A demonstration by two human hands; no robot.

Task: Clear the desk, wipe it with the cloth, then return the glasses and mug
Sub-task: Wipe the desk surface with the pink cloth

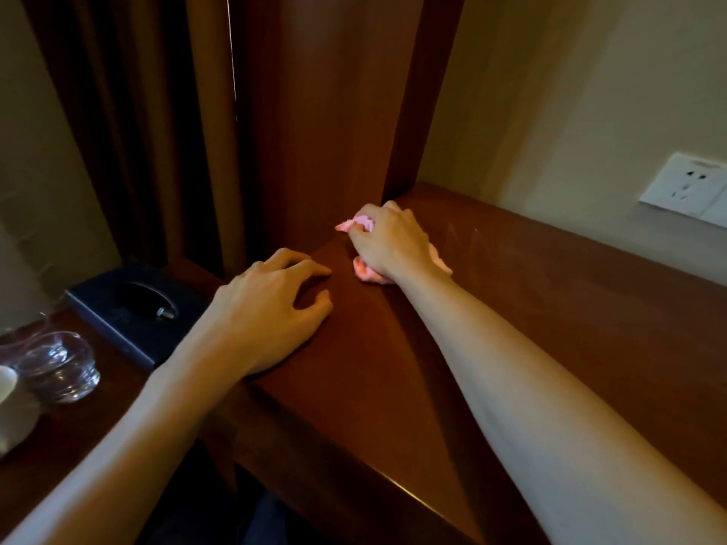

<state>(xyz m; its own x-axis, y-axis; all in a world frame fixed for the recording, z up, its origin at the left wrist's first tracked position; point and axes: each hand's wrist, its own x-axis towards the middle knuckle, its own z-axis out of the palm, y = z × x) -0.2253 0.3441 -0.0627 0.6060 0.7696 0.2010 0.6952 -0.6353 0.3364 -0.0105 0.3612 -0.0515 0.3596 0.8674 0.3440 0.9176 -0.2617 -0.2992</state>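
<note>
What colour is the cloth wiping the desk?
Pink; the crumpled pink cloth shows in the head view.

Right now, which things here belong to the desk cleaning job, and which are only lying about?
Job: crumpled pink cloth, gripped by right hand; dark wooden desk; clear glasses; left hand resting on desk.
Lying about: dark blue tissue box; white wall socket.

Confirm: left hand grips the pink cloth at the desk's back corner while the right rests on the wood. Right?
Not quite: the head view shows the right hand gripping the pink cloth at the desk corner; the left hand rests on the wood.
</note>
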